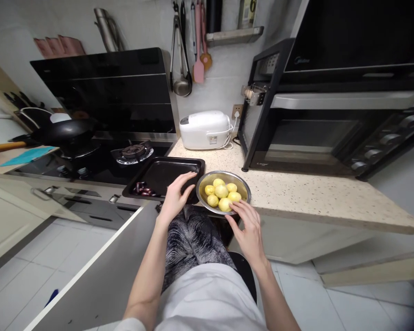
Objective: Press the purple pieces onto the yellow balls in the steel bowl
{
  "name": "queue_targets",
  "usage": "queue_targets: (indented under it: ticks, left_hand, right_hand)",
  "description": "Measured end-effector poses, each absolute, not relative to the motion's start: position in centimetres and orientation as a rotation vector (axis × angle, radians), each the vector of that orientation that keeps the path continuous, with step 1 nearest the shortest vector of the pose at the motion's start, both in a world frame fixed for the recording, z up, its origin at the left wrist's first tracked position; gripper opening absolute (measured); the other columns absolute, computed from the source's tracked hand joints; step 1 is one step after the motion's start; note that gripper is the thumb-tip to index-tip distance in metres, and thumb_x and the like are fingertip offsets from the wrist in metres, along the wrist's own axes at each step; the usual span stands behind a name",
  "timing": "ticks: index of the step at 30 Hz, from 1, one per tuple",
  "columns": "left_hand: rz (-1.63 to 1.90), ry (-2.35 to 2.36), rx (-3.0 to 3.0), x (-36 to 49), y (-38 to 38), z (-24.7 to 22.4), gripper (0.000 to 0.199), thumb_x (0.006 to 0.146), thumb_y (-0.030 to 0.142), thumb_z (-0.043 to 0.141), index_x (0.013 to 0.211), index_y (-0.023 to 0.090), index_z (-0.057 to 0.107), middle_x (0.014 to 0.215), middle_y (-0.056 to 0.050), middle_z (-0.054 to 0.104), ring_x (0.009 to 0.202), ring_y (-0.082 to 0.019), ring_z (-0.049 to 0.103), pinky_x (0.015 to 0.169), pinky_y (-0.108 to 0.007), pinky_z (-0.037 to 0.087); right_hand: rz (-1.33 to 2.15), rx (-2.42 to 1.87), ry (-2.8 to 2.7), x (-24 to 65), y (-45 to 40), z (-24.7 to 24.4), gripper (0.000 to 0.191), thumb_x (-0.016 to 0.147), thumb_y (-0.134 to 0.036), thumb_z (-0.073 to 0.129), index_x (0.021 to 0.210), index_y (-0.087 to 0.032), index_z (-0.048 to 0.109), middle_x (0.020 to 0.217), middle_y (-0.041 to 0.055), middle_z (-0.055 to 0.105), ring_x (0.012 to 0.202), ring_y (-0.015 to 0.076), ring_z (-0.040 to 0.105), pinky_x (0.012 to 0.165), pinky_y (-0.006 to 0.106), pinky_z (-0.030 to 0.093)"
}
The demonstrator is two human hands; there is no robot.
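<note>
A silver metal bowl (247,189) at the counter's front edge holds several round yellow pieces (221,191) that look like small potatoes. My right hand (247,226) is at its near right rim, fingers over the inside and thumb below the rim outside. The fingertips lie close to the nearest yellow pieces. Left of the bowl is a black baking tray (162,171). My left hand (175,195) hovers over the tray's near right part, thumb and fingers apart, holding nothing. Small dark red shiny pieces (143,189) lie in the tray's near left corner.
A white rice cooker (206,131) stands behind the bowl. To the right is a large oven (313,133). A gas hob (133,151) with a black wok (67,133) lies left. An open cabinet door (100,271) juts out beside my legs. Utensils hang on the wall.
</note>
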State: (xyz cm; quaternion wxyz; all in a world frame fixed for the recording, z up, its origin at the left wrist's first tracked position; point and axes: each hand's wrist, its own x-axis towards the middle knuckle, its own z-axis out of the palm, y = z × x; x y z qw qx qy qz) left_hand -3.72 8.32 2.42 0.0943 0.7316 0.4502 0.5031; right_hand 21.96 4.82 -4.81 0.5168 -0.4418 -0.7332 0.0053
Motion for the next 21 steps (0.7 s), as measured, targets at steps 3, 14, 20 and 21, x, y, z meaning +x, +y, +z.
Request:
queue_targets:
  ticks: [3,14,20,21]
  left_hand:
    - [1.673,1.586,1.938,-4.9,5.8,0.7,0.025,0.103,0.03,0.056,0.121,0.023,0.071,0.124,-0.008,0.074,0.118,-0.023,0.069,0.108,-0.041,0.055]
    - [1.7,1.821,1.9,-7.5,2.9,-1.2,0.021,0.102,0.022,0.054,0.113,0.023,0.072,0.127,-0.009,0.072,0.125,-0.025,0.066,0.113,-0.045,0.05]
    - [1.752,2.074,1.757,-11.8,2.2,-1.7,0.024,0.1,0.022,0.054,0.12,0.023,0.067,0.126,-0.01,0.07,0.123,-0.027,0.065,0.111,-0.045,0.05]
    - [1.745,2.11,1.745,-12.7,2.3,-1.7,0.025,0.1,0.023,0.055,0.122,0.023,0.066,0.126,-0.01,0.069,0.122,-0.027,0.065,0.111,-0.045,0.05]
  right_hand:
    - [-0.007,-1.062,-1.76,21.9,4.6,-4.8,0.028,0.101,-0.042,0.062,0.122,-0.024,0.07,0.124,0.0107,0.074,0.127,0.0301,0.063,0.109,0.053,0.043]
    - [-0.074,-0.747,-1.857,16.4,2.7,-2.8,0.027,0.097,-0.013,0.062,0.118,-0.028,0.07,0.109,0.0057,0.077,0.109,0.0253,0.07,0.105,0.048,0.047]
    - [0.256,-0.714,-2.067,9.8,6.2,-1.8,0.025,0.102,-0.02,0.051,0.117,-0.023,0.07,0.115,0.0086,0.073,0.108,0.0232,0.067,0.096,0.04,0.053]
    - [0.293,-0.724,-2.102,8.6,7.0,-1.6,0.026,0.102,-0.021,0.049,0.118,-0.023,0.07,0.116,0.0087,0.073,0.108,0.0234,0.067,0.095,0.04,0.053]
